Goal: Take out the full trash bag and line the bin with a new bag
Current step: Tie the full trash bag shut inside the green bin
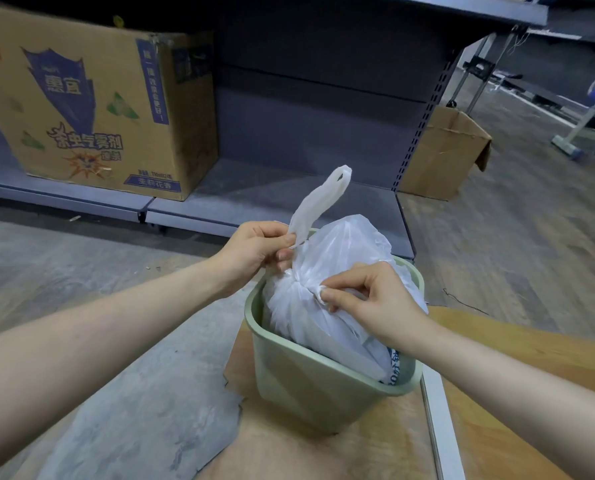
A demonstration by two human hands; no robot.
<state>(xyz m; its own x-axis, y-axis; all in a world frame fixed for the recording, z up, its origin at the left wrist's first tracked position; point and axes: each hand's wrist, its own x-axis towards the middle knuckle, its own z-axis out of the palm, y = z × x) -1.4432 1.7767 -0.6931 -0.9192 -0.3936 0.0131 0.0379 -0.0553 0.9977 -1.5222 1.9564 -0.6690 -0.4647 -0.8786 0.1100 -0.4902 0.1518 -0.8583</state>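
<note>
At centre frame, the pale green bin (310, 386) stands on the floor with the full white trash bag (323, 296) inside it. Your left hand (254, 251), at 10 o'clock from the bag's knot, pinches the upright handle loop (323, 199). Your right hand (372, 299), at 3 o'clock, pinches the other twisted end at the knot. A printed cardboard box (92, 109) sits on the shelf (289, 192) at 11 o'clock.
</note>
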